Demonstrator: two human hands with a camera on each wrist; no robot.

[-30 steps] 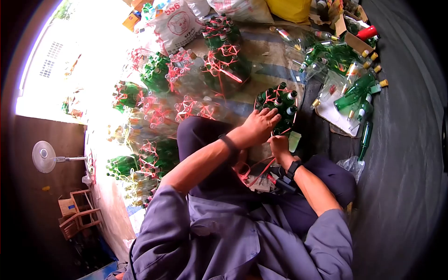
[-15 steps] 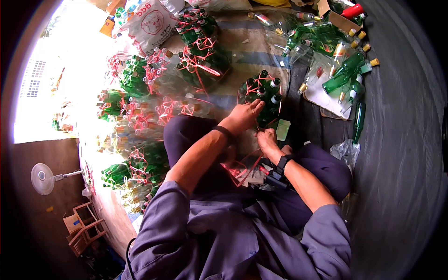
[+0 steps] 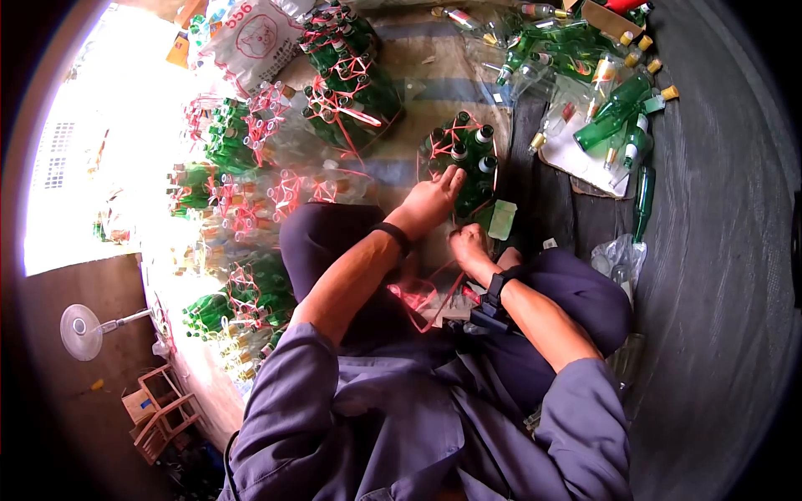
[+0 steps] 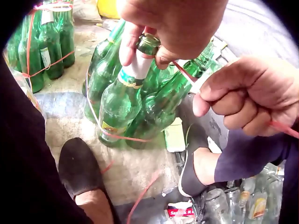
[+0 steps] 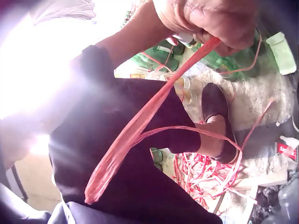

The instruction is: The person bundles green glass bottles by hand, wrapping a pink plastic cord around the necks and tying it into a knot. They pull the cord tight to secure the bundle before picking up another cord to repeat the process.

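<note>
While a seated person in a grey shirt works on the floor, a bundle of green glass bottles (image 3: pixel 472 179) stands on woven sacking (image 3: pixel 434 83) just ahead of the knees, straight out in front of both hands. The left hand (image 3: pixel 436 199) is the nearer, resting on top of the bundle with finger and thumb curled round the capped neck of the front bottle (image 4: pixel 124 100). The right hand (image 3: pixel 469 244) sits just short of the bundle, on the side toward the body, clenched into a fist on a length of red twine (image 5: pixel 149 114). From that fist the twine runs taut to the bottle necks, and its slack trails back to a loose heap of red twine (image 3: pixel 418 296) at the lap. The bottles stand neck up, their long axes near upright and leaning slightly together, with twine already looped round their bodies and crossed over their tops. Their glass is clear green with paper labels, and some have white collars at the neck. Tied bundles (image 3: pixel 351 92) of similar bottles crowd the floor to the left, while loose bottles (image 3: pixel 618 117) lie scattered on cardboard to the right. A dark shoe (image 4: pixel 81 168) rests beside the bundle's base.
</note>
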